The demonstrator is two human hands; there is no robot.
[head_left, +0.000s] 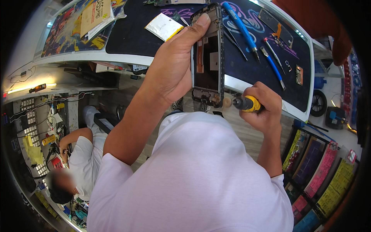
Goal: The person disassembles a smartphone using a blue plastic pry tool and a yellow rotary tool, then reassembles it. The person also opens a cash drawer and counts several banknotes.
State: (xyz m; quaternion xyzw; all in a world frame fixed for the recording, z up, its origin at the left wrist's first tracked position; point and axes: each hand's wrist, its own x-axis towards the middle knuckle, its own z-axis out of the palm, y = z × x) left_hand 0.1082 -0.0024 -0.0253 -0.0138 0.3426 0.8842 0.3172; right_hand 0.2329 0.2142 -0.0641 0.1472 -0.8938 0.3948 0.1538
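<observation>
Opened black smartphone frame (207, 58), back cover off and internals exposed, is held over the bench (247, 87) edge, left hand (174, 65) fingers clamped around it. Right hand (262, 108) fingers wrap a yellow-gripped rotary tool (241, 103), tip at the frame's lower end; the grinding looks mid-way. Silver battery pack (164, 26) and blue-handled screwdrivers (241, 27) lie on the dark mat (131, 34).

The left hand (176, 63) covers the left edge of the opened phone frame (208, 58), and its fingers behind the frame are out of sight. The right hand (262, 108) wraps the yellow-and-black rotary tool (247, 103), hiding the rear of its body. The small parts inside the frame are too fine to tell apart. A green circuit board (162, 2) is cut off by the top edge.
</observation>
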